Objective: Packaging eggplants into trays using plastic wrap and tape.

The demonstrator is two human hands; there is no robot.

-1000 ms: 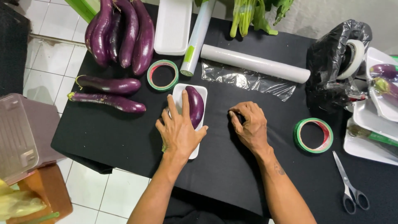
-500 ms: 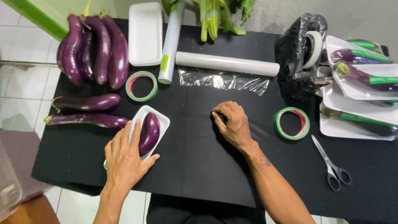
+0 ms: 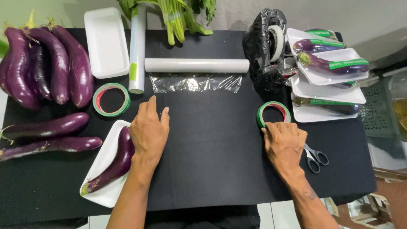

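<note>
My left hand (image 3: 149, 132) lies flat on the black tablecloth (image 3: 212, 161), fingers stretched out and holding nothing. Its wrist is against the right edge of a white foam tray (image 3: 103, 163) that holds one purple eggplant (image 3: 116, 163). My right hand (image 3: 284, 142) rests on the cloth with its fingers curled. Its fingertips touch the near rim of a green tape roll (image 3: 273, 113), and scissors (image 3: 316, 157) lie just right of it.
A cling film roll (image 3: 197, 65) with a pulled-out sheet (image 3: 195, 82) lies at the back centre. Also there: a second roll (image 3: 137, 46), an empty white tray (image 3: 106, 42), leafy greens (image 3: 178, 17), piled eggplants (image 3: 46, 63), two loose eggplants (image 3: 46, 127), another tape roll (image 3: 111, 99), a black bag (image 3: 263, 46) and stacked wrapped trays (image 3: 330, 72).
My left hand has come off the tray and eggplant onto the cloth beside it. My right hand has slid right to the green tape roll. The tray now lies further left.
</note>
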